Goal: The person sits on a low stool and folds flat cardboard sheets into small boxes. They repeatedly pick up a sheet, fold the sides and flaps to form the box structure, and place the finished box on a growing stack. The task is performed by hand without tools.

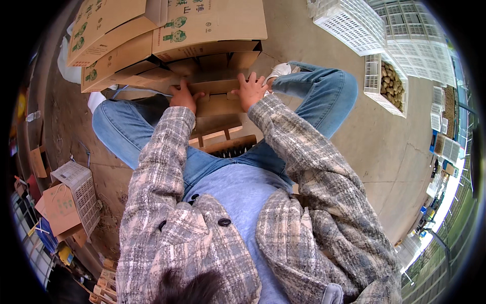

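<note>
Between my bent legs is a small brown cardboard box [217,106], with a short slot in its near-side panel. My left hand [183,98] grips its left end, the thumb reaching inward over the cardboard. At the right end, my right hand [250,92] takes hold with its fingers spread and its thumb over the edge. What the fingertips do on the far side is partly hidden. Closer to my lap lies a brown slotted frame [211,137], with a row of dark, pointed shapes [234,151] beside it.
Large printed cardboard boxes [212,25] stand just beyond my hands. White plastic crates [352,25] are stacked at the far right, near a crate [373,81] of brown, roundish produce. At left are another white crate [83,192] and a cardboard box [59,209].
</note>
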A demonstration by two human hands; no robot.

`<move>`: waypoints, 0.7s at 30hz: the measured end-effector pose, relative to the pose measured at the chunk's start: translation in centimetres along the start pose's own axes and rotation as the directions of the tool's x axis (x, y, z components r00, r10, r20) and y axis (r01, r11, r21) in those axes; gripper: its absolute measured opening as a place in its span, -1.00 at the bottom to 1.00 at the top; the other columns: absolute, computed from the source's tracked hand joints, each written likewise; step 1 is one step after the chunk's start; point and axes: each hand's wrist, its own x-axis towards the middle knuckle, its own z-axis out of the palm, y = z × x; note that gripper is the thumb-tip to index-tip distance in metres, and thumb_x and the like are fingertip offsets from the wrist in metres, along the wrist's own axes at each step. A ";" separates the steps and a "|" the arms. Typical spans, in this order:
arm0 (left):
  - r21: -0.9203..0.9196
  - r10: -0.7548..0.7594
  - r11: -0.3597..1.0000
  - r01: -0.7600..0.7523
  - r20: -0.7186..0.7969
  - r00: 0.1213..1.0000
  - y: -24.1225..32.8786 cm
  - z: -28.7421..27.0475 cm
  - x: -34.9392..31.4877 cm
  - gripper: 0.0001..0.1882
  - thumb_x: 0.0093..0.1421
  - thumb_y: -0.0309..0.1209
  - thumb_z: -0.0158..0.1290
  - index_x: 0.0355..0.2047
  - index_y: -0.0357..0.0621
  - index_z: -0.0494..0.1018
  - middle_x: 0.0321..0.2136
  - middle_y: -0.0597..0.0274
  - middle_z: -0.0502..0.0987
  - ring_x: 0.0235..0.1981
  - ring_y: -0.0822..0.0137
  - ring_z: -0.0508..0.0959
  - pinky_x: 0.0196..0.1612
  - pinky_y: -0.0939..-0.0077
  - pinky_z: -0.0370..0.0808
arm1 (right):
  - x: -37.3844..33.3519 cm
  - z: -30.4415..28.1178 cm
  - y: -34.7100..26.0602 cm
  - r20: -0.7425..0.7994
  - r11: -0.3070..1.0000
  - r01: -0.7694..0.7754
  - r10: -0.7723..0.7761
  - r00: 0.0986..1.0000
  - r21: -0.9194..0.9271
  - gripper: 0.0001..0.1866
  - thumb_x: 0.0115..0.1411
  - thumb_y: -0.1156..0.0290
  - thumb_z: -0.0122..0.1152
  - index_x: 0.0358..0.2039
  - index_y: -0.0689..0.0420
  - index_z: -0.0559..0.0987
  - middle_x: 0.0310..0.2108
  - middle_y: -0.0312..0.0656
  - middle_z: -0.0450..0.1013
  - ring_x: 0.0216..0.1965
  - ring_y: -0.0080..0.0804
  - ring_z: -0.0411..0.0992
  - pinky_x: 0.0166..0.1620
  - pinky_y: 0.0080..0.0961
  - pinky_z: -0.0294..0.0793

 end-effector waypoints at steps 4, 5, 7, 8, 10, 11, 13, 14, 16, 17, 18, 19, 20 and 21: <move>-0.025 0.014 1.000 -0.015 -0.020 1.000 -0.2 0.5 -0.6 -0.20 0.09 0.00 0.34 0.21 -0.02 0.23 0.16 -0.26 0.22 0.00 -0.32 0.52 0.13 0.01 0.51 | -0.8 0.1 0.2 -0.016 1.000 0.016 -0.016 1.000 -0.003 -0.37 0.05 -0.11 0.37 0.09 -0.18 0.42 0.05 -0.11 0.27 0.08 0.10 0.23 -0.02 0.11 0.30; -0.044 0.009 0.999 -0.009 -0.015 1.000 -0.6 0.8 -0.4 -0.17 0.06 0.01 0.36 0.22 -0.02 0.23 0.16 -0.27 0.21 0.01 -0.32 0.52 0.14 0.02 0.51 | -1.0 -0.1 0.1 0.004 1.000 0.009 -0.009 1.000 0.002 -0.36 0.05 -0.11 0.37 0.10 -0.18 0.41 0.05 -0.10 0.26 0.09 0.11 0.22 0.00 0.11 0.29; -0.059 -0.004 0.998 0.004 0.012 1.000 -1.5 1.2 0.0 -0.13 -0.01 0.00 0.41 0.20 -0.03 0.24 0.16 -0.27 0.19 0.01 -0.30 0.52 0.15 0.03 0.51 | -1.3 -0.5 0.1 0.047 1.000 0.007 -0.008 0.999 0.025 -0.34 0.05 -0.09 0.39 0.11 -0.18 0.40 0.07 -0.10 0.26 0.13 0.14 0.20 0.03 0.14 0.28; -0.054 -0.011 0.998 0.012 0.032 0.999 -1.9 1.3 0.5 -0.12 -0.05 -0.01 0.44 0.18 -0.03 0.25 0.17 -0.25 0.18 0.01 -0.28 0.53 0.15 0.03 0.51 | -1.4 -0.8 0.2 0.069 0.999 0.011 -0.014 0.998 0.042 -0.33 0.03 -0.07 0.42 0.11 -0.19 0.39 0.08 -0.10 0.26 0.16 0.16 0.19 0.05 0.17 0.27; -0.007 0.006 1.000 -0.005 0.050 0.999 -2.8 1.9 1.6 -0.08 -0.12 -0.02 0.48 0.18 -0.01 0.26 0.18 -0.23 0.15 0.02 -0.27 0.53 0.17 0.04 0.51 | -1.2 -1.7 0.5 0.135 0.998 0.026 -0.034 0.990 0.062 -0.30 0.00 -0.04 0.46 0.12 -0.20 0.38 0.09 -0.10 0.25 0.20 0.18 0.18 0.06 0.19 0.27; 0.038 0.028 0.999 -0.030 0.054 0.998 -3.4 2.4 1.9 -0.04 -0.14 -0.01 0.49 0.19 0.00 0.24 0.19 -0.24 0.14 0.03 -0.27 0.53 0.18 0.05 0.51 | -1.1 -2.4 0.6 0.182 0.997 0.033 -0.045 0.982 0.066 -0.29 -0.01 -0.03 0.48 0.12 -0.20 0.38 0.10 -0.10 0.25 0.20 0.18 0.18 0.05 0.19 0.28; 0.073 0.047 0.996 -0.054 0.095 0.994 -4.0 2.6 2.5 0.03 -0.18 0.02 0.50 0.22 -0.03 0.22 0.20 -0.27 0.12 0.06 -0.28 0.50 0.21 0.09 0.49 | -0.9 -2.7 0.9 0.237 0.995 0.085 -0.096 0.967 0.058 -0.26 -0.05 0.00 0.52 0.12 -0.18 0.37 0.10 -0.10 0.25 0.20 0.15 0.19 0.04 0.19 0.29; 0.063 0.044 0.997 -0.052 0.131 0.990 -4.1 2.5 2.6 0.06 -0.20 0.03 0.50 0.23 -0.06 0.20 0.20 -0.31 0.11 0.08 -0.30 0.47 0.22 0.12 0.47 | -0.7 -2.5 1.1 0.245 0.991 0.129 -0.136 0.960 0.046 -0.24 -0.07 0.02 0.53 0.12 -0.16 0.36 0.10 -0.10 0.26 0.20 0.12 0.20 0.03 0.19 0.29; 0.069 0.019 0.997 -0.030 0.167 0.986 -4.0 2.5 2.7 0.13 -0.25 0.06 0.51 0.26 -0.08 0.18 0.21 -0.34 0.09 0.11 -0.31 0.45 0.25 0.15 0.45 | -0.4 -2.3 1.3 0.261 0.978 0.207 -0.209 0.942 0.036 -0.22 -0.10 0.05 0.55 0.11 -0.13 0.36 0.08 -0.10 0.28 0.19 0.06 0.21 0.02 0.20 0.29; 0.085 -0.003 0.996 -0.011 0.166 0.986 -3.9 2.5 2.6 0.17 -0.29 0.07 0.52 0.27 -0.07 0.17 0.22 -0.35 0.07 0.11 -0.31 0.44 0.26 0.16 0.44 | -0.2 -2.4 1.3 0.267 0.970 0.241 -0.242 0.933 0.036 -0.23 -0.10 0.06 0.56 0.10 -0.11 0.37 0.07 -0.10 0.29 0.18 0.04 0.22 0.01 0.20 0.29; 0.100 -0.026 0.995 0.010 0.165 0.986 -3.9 2.5 2.4 0.21 -0.32 0.08 0.54 0.28 -0.06 0.16 0.23 -0.35 0.06 0.12 -0.30 0.44 0.27 0.16 0.43 | -0.1 -2.4 1.1 0.273 0.960 0.276 -0.276 0.922 0.037 -0.23 -0.11 0.08 0.56 0.10 -0.08 0.37 0.05 -0.10 0.30 0.18 0.01 0.23 0.00 0.20 0.29; 0.094 -0.026 0.996 0.008 0.185 0.982 -3.5 2.1 1.9 0.25 -0.36 0.09 0.54 0.29 -0.05 0.15 0.24 -0.35 0.05 0.14 -0.30 0.42 0.28 0.16 0.42 | -0.3 -1.7 1.1 0.247 0.954 0.300 -0.294 0.924 0.014 -0.24 -0.10 0.08 0.56 0.09 -0.07 0.37 0.04 -0.12 0.31 0.16 -0.02 0.24 0.00 0.21 0.29; 0.084 -0.024 0.996 0.007 0.201 0.979 -2.7 1.3 1.5 0.28 -0.40 0.10 0.55 0.30 -0.04 0.14 0.25 -0.35 0.04 0.15 -0.30 0.41 0.29 0.16 0.41 | -0.4 -0.9 1.1 0.217 0.946 0.325 -0.314 0.924 -0.014 -0.25 -0.09 0.09 0.56 0.08 -0.06 0.38 0.03 -0.13 0.32 0.15 -0.04 0.25 -0.01 0.21 0.28; 0.074 -0.021 0.997 0.005 0.217 0.976 -2.3 0.7 1.3 0.32 -0.43 0.10 0.56 0.31 -0.03 0.12 0.26 -0.35 0.02 0.17 -0.30 0.40 0.30 0.17 0.40 | -0.3 -0.3 1.2 0.188 0.936 0.349 -0.335 0.923 -0.042 -0.26 -0.09 0.10 0.56 0.07 -0.05 0.38 0.02 -0.15 0.33 0.13 -0.07 0.27 -0.01 0.21 0.28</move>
